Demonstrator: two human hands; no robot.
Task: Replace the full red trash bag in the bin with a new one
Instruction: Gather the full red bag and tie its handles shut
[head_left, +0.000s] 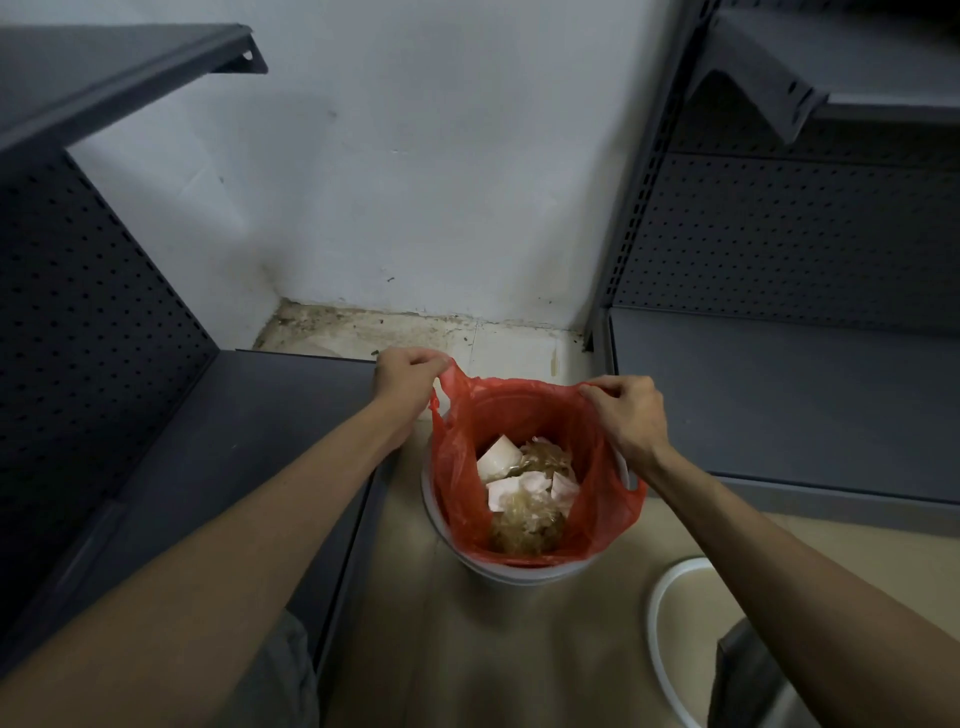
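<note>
A red trash bag (602, 499) lines a white round bin (498, 571) standing on the floor between two shelving units. Inside the bag lie crumpled white paper and brownish clear plastic waste (524, 493). My left hand (408, 376) grips the bag's left handle loop and holds it up above the rim. My right hand (626, 410) pinches the bag's right edge at the far right rim. The bag's mouth is stretched open between both hands.
Dark grey metal shelving with pegboard backs stands on the left (234, 426) and right (779, 395). A white ring (655, 623) lies on the floor at the lower right. A white wall (415, 182) closes the corner behind the bin.
</note>
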